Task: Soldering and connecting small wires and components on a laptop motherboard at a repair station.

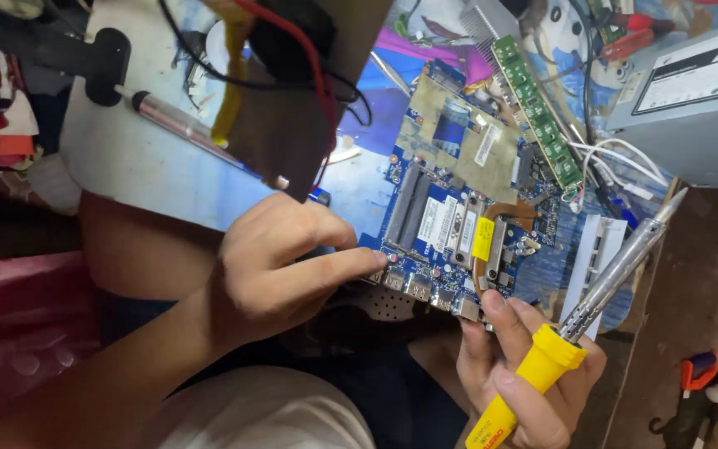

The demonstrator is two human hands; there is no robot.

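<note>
Board (459, 208): I count one blue circuit board, lying tilted on the blue bench (351, 187), its lower edge toward me. On it I see two long slots (409, 206) side by side, one yellow sticker (483, 238) and a row of about four metal ports (417, 287) along the near edge. One green strip board (538, 112) lies just beside its upper right edge. One grey box (695, 100) sits at the top right with white wires (617, 162) running between it and the board. One white ribbed part (593, 266) lies beside the board on the right. A dark flat panel (280, 125) with red, yellow and black wires overhangs the bench above my left hand (272, 266), and a metal rod (184, 125) crosses it.

My left hand has its fingers loosely curled, the forefinger stretched out with its tip touching the board's near left corner by the ports; it grips nothing. My right hand (525, 374) is closed round the yellow handle of one soldering iron (592, 303), whose metal shaft points up and right, clear of the board, while a fingertip rests against the board's near edge.
</note>
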